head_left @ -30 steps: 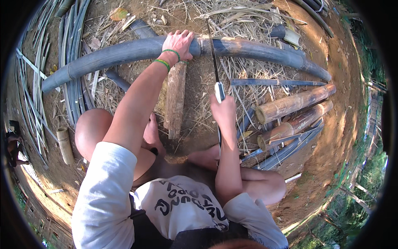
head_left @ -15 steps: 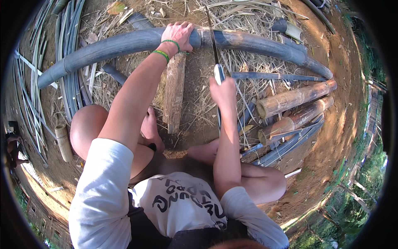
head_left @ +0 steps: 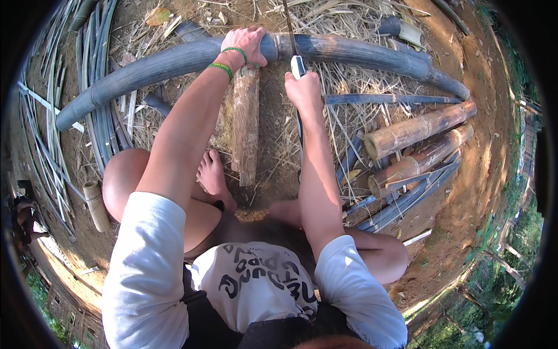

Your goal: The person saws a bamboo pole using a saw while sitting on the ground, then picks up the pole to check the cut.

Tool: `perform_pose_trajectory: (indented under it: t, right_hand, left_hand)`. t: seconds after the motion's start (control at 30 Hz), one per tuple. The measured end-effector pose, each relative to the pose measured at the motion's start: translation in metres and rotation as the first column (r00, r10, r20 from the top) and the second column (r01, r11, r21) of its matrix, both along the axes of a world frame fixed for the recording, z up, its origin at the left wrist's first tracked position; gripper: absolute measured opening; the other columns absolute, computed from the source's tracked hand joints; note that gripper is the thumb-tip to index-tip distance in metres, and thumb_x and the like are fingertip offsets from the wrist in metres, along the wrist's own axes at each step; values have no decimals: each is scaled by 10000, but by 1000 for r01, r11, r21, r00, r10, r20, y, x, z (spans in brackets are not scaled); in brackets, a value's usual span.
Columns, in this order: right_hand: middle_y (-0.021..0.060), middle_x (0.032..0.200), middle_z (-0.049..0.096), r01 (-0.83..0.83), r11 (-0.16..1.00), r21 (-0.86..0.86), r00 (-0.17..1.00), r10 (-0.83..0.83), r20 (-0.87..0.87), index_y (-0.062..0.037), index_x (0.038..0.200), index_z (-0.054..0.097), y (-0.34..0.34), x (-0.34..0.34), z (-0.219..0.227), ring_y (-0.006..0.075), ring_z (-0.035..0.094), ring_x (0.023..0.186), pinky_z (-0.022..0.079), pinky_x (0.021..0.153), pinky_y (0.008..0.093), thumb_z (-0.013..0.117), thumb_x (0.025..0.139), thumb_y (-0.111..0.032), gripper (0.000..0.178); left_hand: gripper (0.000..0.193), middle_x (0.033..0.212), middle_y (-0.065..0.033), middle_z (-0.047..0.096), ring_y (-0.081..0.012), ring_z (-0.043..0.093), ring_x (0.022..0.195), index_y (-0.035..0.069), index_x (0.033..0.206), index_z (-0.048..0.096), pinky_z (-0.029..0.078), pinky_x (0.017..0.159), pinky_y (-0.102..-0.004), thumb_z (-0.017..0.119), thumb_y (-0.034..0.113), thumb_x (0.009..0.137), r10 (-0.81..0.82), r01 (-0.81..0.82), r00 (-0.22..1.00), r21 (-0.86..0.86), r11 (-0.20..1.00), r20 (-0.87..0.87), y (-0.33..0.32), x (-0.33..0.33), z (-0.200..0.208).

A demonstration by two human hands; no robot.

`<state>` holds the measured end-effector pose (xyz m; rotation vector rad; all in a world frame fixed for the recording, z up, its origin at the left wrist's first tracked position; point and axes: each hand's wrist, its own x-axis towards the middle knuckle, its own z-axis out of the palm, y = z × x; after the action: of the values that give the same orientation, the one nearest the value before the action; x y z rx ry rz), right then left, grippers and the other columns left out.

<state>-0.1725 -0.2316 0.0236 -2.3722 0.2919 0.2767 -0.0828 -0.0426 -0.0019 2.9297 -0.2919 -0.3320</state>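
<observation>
A long dark bamboo pole (head_left: pixel 360 52) lies across the far part of the view, looking bowed. My left hand (head_left: pixel 245 43) grips it from above near a joint, its thumb on the near side. In my right hand (head_left: pixel 304 90) is a hand saw (head_left: pixel 297 67), held closed by its white and dark handle. The thin dark blade crosses the pole just right of the joint and points away from me. How deep the blade sits in the bamboo I cannot tell. A rough piece of wood (head_left: pixel 246 125) lies lengthwise with its far end by the pole, below my left hand.
Two thick brown bamboo lengths (head_left: pixel 418 128) lie at the right, with dark split strips (head_left: pixel 415 192) beside them. Long bamboo strips (head_left: pixel 93 75) are piled at the left, near a short upright-looking bamboo piece (head_left: pixel 96 205). Dry shavings (head_left: pixel 340 81) cover the ground. My bare foot (head_left: pixel 214 177) is near the wood.
My right hand has pushed the saw away from me, its handle now close to the pole. My left hand keeps its hold on the bamboo.
</observation>
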Motion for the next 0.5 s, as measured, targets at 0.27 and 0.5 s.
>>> perform_pose_trajectory:
  t: [0.27, 0.5]
  right_hand:
    - [314, 719, 675, 114, 993, 35, 984, -108, -138, 111, 819, 703, -13, -84, 15, 468, 720, 737, 562, 702, 521, 676, 886, -231, 350]
    - [279, 681, 671, 18, 999, 29, 999, -19, 45, 107, 782, 697, -9, -70, 0, 411, 721, 671, 552, 662, 498, 673, 886, -235, 358]
  left_hand:
    - [816, 1170, -116, 739, -322, 715, 1099, 143, 1318, 607, 584, 926, -446, 897, 491, 638, 2, 0, 999, 45, 999, -34, 4, -4, 5]
    - [745, 1109, -136, 761, -321, 733, 1052, 148, 1276, 638, 601, 879, -435, 886, 468, 650, -5, 5, 1000, 20, 1000, 5, 18, 6, -3]
